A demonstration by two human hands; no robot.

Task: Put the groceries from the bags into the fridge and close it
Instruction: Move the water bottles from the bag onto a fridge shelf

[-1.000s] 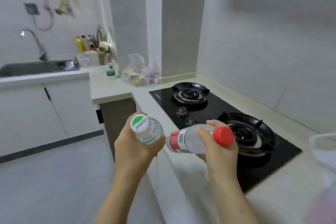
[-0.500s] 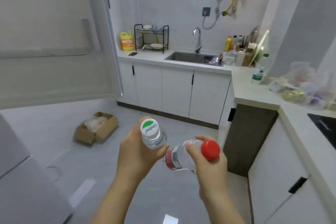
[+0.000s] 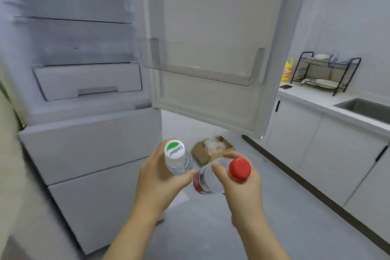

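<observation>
The green-and-white cap (image 3: 174, 151) of one bottle (image 3: 179, 164) reads "Cestbon"; the red label (image 3: 197, 182) on the other bottle (image 3: 210, 182) is blurred.

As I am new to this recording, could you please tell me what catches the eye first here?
Two water bottles are held low in the middle: the left hand grips the green-capped bottle, the right hand the red-capped bottle, slanted beside it. Behind them the fridge stands open, its door swung to the right with a clear door bin.
</observation>
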